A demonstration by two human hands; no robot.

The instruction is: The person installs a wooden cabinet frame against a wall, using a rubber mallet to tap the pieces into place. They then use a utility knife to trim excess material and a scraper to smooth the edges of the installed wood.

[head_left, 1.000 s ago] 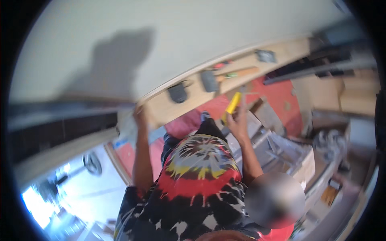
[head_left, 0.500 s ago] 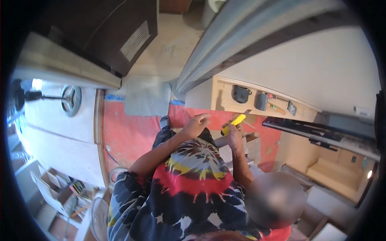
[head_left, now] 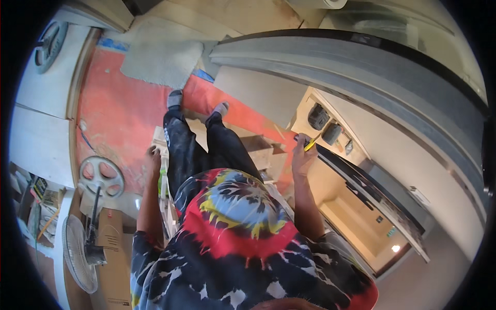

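Note:
My right hand [head_left: 304, 155] is closed round a yellow utility knife [head_left: 310, 145], held out in front of a light wooden shelf. My left hand [head_left: 154, 156] hangs low by my left leg, beside the end of a pale board-like piece [head_left: 160, 138]. Its fingers are small and partly hidden, so whether it touches that piece is unclear. On the shelf [head_left: 299, 114], just past my right hand, lie a black bulky object [head_left: 318, 117] and a dark grey one [head_left: 331, 133].
Red sheeting [head_left: 111, 98] covers the floor, with a grey mat [head_left: 160, 51] at its far edge. A fan [head_left: 77, 253] and a cardboard box [head_left: 111, 258] stand at lower left. Wooden boxes [head_left: 256, 147] sit beyond my legs. A long grey panel edge [head_left: 330, 62] crosses the upper right.
My left hand has dropped from in front of my body to my left side. My right hand still holds the knife, now tilted differently. The view has turned, showing both legs and the fan.

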